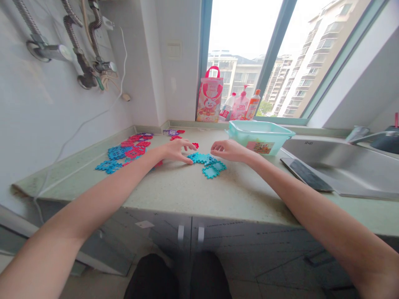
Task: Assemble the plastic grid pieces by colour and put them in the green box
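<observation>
Several interlocking plastic pieces with toothed edges lie on the pale countertop [249,195]. A small pile of teal pieces [210,171] sits between my two hands. My left hand [177,150] is open at the pile's left side, thumb and fingers spread, with the thumb close to a teal piece. Across from it, my right hand [229,150] hovers at the pile's upper right, its fingers loosely bent and nothing visible in them. A small red piece [195,145] lies just beyond the left fingertips. Farther left are blue pieces [117,153] and red pieces [136,152].
A teal plastic tub [261,125] stands behind my right hand. A phone [305,174] rests by the steel sink [352,166]. Purple pieces [171,133] lie near the back wall. A pink bag [209,99] and several bottles [240,106] line the window. A white cable [90,120] hangs at left.
</observation>
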The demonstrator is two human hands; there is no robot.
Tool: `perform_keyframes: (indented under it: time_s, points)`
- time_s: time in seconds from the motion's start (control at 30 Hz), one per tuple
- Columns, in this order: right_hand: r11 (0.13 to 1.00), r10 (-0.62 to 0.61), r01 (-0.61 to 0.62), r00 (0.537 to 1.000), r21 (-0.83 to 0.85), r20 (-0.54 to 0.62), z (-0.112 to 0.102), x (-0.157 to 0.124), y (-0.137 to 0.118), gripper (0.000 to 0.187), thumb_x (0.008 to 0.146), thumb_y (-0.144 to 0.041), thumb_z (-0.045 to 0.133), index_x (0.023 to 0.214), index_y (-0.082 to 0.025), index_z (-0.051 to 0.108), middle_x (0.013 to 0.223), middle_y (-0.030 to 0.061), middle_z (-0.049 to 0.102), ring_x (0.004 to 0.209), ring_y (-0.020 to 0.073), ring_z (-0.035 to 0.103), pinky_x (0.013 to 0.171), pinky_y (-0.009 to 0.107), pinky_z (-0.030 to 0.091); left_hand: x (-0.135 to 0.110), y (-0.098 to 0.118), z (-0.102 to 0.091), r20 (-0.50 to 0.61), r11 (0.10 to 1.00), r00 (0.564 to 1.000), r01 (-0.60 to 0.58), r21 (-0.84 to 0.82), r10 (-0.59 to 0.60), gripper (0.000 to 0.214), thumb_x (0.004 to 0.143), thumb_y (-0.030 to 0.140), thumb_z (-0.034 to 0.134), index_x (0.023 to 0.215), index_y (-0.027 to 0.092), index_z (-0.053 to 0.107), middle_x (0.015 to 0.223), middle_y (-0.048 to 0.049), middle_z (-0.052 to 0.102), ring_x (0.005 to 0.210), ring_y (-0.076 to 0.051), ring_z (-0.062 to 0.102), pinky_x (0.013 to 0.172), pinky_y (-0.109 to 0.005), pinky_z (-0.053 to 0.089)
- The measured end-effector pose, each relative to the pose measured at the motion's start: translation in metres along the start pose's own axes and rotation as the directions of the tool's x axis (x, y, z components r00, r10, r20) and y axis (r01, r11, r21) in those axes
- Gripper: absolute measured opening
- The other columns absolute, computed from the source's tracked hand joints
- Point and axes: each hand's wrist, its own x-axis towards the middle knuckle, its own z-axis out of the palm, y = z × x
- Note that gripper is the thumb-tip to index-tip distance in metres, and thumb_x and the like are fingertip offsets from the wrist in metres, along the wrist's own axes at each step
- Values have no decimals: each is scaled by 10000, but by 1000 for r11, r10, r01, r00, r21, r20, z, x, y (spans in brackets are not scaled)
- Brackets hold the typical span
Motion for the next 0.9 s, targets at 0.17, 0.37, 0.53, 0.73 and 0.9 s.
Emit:
perform_keyframes:
  time_s: [0.17,0.37,0.53,0.73,0.9]
  points:
    - [998,57,-54,980,-22,189,-16,-4,9,220,910,-377,723,1016,-204,808,924,61,818,783,204,735,691,291,518,3,19,9,16,984,984,-178,-16,179,439,801,395,877,1229,316,818,1400,-88,704,1280,-266,648,1107,-407,476]
    - [995,100,-94,949,-34,299,-14,-2,16,240,819,-402,811,993,-237,821,834,31,799,739,211,717,670,309,512,12,25,27,-56,965,964,-260,16,260,220,893,384,799,1080,286,861,1170,-79,810,1130,-251,719,1091,-420,510]
    - [991,111,-129,939,34,324,-14,-3,15,170,799,-340,800,907,-210,808,767,30,774,694,199,700,632,303,507,15,28,36,-137,969,960,-247,1,244,214,901,386,783,1025,237,874,1068,-88,835,978,-228,755,949,-375,573]
    - [975,153,-207,891,83,427,-22,-6,17,151,767,-335,821,849,-209,811,761,33,774,712,202,710,682,314,551,17,28,38,-173,976,960,-220,11,218,195,871,368,812,1002,241,883,1047,-80,837,946,-217,760,921,-360,579]
    - [982,126,-176,884,71,450,-22,-5,28,108,753,-294,773,810,-205,794,733,27,752,675,192,683,616,296,513,19,25,39,-175,974,960,-225,-18,219,168,857,351,825,972,241,878,1041,-82,834,955,-216,759,969,-375,574]
